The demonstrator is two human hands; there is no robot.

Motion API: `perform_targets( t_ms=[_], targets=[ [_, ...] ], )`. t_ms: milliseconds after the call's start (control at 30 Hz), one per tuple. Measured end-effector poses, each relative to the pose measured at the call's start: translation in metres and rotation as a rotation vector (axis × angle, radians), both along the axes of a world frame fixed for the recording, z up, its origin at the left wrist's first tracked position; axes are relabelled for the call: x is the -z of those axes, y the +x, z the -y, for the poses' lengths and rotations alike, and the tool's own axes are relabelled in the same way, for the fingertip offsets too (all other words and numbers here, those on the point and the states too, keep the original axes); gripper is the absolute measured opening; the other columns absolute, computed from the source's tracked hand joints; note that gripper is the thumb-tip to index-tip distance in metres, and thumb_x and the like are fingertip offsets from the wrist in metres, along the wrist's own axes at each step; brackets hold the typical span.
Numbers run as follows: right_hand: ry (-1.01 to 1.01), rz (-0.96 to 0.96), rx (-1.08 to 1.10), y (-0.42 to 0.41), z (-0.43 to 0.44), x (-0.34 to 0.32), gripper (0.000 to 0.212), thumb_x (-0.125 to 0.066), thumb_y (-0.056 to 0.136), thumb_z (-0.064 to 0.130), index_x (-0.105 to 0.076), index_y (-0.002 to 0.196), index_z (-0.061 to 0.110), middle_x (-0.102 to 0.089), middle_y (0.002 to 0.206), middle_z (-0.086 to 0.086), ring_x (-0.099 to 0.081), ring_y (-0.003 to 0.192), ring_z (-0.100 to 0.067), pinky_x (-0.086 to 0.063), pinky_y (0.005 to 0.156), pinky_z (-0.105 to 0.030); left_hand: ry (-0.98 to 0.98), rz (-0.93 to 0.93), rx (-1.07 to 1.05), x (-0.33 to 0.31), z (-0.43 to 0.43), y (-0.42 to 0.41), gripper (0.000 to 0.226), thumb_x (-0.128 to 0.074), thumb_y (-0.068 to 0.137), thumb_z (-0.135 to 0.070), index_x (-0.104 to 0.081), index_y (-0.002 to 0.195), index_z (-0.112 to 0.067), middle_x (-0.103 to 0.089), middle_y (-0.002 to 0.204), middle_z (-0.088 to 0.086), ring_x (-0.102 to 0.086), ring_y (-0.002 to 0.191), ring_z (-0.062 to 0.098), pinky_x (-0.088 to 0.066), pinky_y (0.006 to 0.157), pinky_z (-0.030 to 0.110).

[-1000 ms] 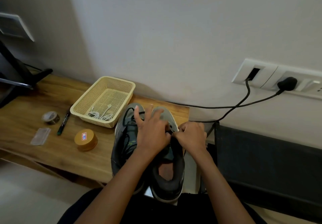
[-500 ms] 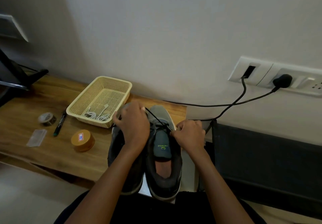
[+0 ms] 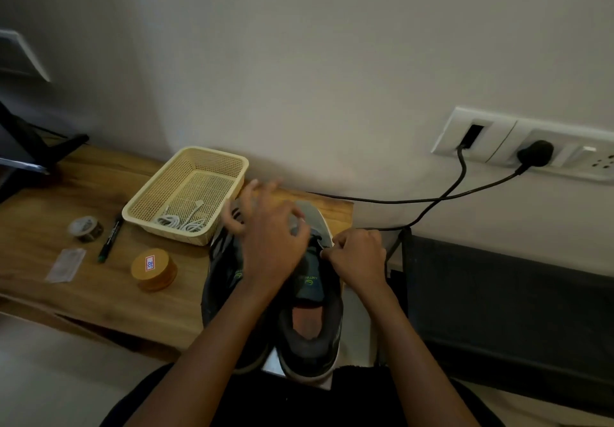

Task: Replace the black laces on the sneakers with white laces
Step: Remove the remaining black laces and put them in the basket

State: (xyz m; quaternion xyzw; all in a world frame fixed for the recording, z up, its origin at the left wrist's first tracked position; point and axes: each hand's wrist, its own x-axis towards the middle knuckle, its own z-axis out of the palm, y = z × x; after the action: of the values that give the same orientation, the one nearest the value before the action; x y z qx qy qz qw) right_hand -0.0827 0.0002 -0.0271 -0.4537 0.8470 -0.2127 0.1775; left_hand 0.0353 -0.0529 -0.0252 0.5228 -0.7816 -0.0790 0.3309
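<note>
Two dark grey sneakers stand side by side at the wooden table's (image 3: 83, 293) near edge, heels towards me. My left hand (image 3: 269, 244) hovers over the left sneaker (image 3: 219, 280) and the toe area, fingers spread and motion-blurred. The right sneaker (image 3: 310, 337) shows its tongue and open collar. My right hand (image 3: 357, 257) is closed at that shoe's right eyelets, pinching the black lace (image 3: 319, 239), of which little shows. The white laces (image 3: 181, 222) lie coiled in the cream mesh basket (image 3: 216, 157) behind the left sneaker.
Left of the shoes lie a round wooden box (image 3: 154, 268), a black marker (image 3: 109, 240), a tape roll (image 3: 85, 228) and a clear packet (image 3: 65, 264). Black cables (image 3: 432, 199) run from the wall sockets (image 3: 498, 140) past a dark panel (image 3: 498, 293) on the right.
My left hand, which had pulled a stretch of black lace up and left, has swung back over the shoes with its fingers spread. My right hand stays at the eyelets.
</note>
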Motion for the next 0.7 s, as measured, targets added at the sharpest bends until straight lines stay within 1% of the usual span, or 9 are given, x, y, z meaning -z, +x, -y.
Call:
perform_targets(
  t_ms=[33,100,200,300,400,467,533,600,700],
  targets=[
    [-0.007,-0.003,-0.002,0.0,0.0,0.0,0.02,-0.063,0.085,0.027,-0.065,0.076,0.01,-0.065,0.102,-0.004,-0.04,0.112,-0.026,-0.036,0.086,-0.033,0.056,0.153,0.047,0.001,-0.003,-0.002,0.009,-0.062,0.08,-0.033,-0.067,0.087,-0.031,-0.038,0.145,-0.008,-0.013,0.142,0.023,0.007,0.107,0.052],
    [-0.013,-0.004,-0.011,0.0,0.001,-0.001,0.018,-0.063,0.085,0.026,-0.07,0.086,0.009,-0.065,0.104,-0.004,-0.039,0.112,-0.024,-0.035,0.086,-0.032,0.154,0.408,0.104,0.002,-0.008,-0.004,0.019,-0.059,0.085,-0.04,-0.069,0.1,-0.033,-0.026,0.153,-0.007,-0.001,0.145,0.026,0.016,0.106,0.057],
    [-0.013,0.005,-0.016,0.0,0.001,-0.001,0.018,-0.062,0.086,0.024,-0.071,0.092,0.009,-0.066,0.105,-0.005,-0.039,0.112,-0.024,-0.035,0.085,-0.032,0.181,0.522,0.136,0.004,-0.01,-0.006,0.024,-0.06,0.087,-0.04,-0.065,0.109,-0.034,-0.023,0.154,-0.005,-0.001,0.145,0.026,0.015,0.107,0.06],
    [-0.004,0.0,-0.005,0.0,0.0,-0.002,0.018,-0.061,0.086,0.025,-0.071,0.091,0.01,-0.065,0.106,-0.004,-0.039,0.113,-0.024,-0.035,0.086,-0.033,0.173,0.458,0.12,0.005,-0.008,-0.006,0.018,-0.059,0.089,-0.038,-0.066,0.104,-0.033,-0.032,0.15,-0.008,-0.008,0.144,0.023,0.014,0.107,0.057],
    [0.017,-0.031,0.02,0.003,-0.002,-0.005,0.017,-0.059,0.085,0.024,-0.07,0.088,0.011,-0.064,0.1,-0.003,-0.04,0.113,-0.024,-0.033,0.084,-0.033,0.178,0.393,0.075,0.005,-0.01,-0.009,0.016,-0.048,0.096,-0.032,-0.058,0.108,-0.028,-0.044,0.138,-0.009,-0.021,0.138,0.017,0.009,0.111,0.053],
    [0.039,-0.047,0.043,0.004,-0.002,-0.007,0.016,-0.057,0.083,0.021,-0.064,0.072,0.011,-0.058,0.084,-0.001,-0.042,0.11,-0.025,-0.03,0.08,-0.032,0.171,0.197,-0.009,0.002,-0.008,-0.008,0.01,-0.043,0.098,-0.021,-0.052,0.103,-0.022,-0.055,0.115,-0.004,-0.039,0.126,0.019,0.001,0.114,0.051],
    [0.055,-0.051,0.054,0.005,-0.004,-0.008,0.025,-0.055,0.081,0.017,-0.048,0.058,0.013,-0.047,0.07,0.0,-0.044,0.106,-0.026,-0.029,0.077,-0.032,0.148,-0.005,-0.147,-0.005,0.001,-0.001,0.008,-0.042,0.097,-0.013,-0.047,0.096,-0.019,-0.053,0.093,-0.002,-0.051,0.109,0.022,-0.009,0.114,0.049],
    [0.051,-0.024,0.062,0.003,-0.005,-0.007,0.029,-0.055,0.08,0.016,-0.04,0.055,0.015,-0.045,0.069,-0.001,-0.044,0.104,-0.026,-0.031,0.077,-0.033,0.119,-0.073,-0.257,-0.01,0.012,0.01,0.006,-0.043,0.096,-0.012,-0.047,0.097,-0.017,-0.057,0.094,0.001,-0.053,0.107,0.025,-0.013,0.111,0.048],
    [0.064,-0.032,0.033,0.002,-0.004,-0.007,0.029,-0.058,0.082,0.024,-0.042,0.059,0.017,-0.051,0.078,-0.003,-0.045,0.106,-0.026,-0.034,0.08,-0.033,0.238,-0.054,-0.273,-0.008,0.02,0.024,0.007,-0.049,0.094,-0.018,-0.048,0.091,-0.024,-0.059,0.104,-0.001,-0.043,0.121,0.024,-0.008,0.111,0.049]
  ],
)
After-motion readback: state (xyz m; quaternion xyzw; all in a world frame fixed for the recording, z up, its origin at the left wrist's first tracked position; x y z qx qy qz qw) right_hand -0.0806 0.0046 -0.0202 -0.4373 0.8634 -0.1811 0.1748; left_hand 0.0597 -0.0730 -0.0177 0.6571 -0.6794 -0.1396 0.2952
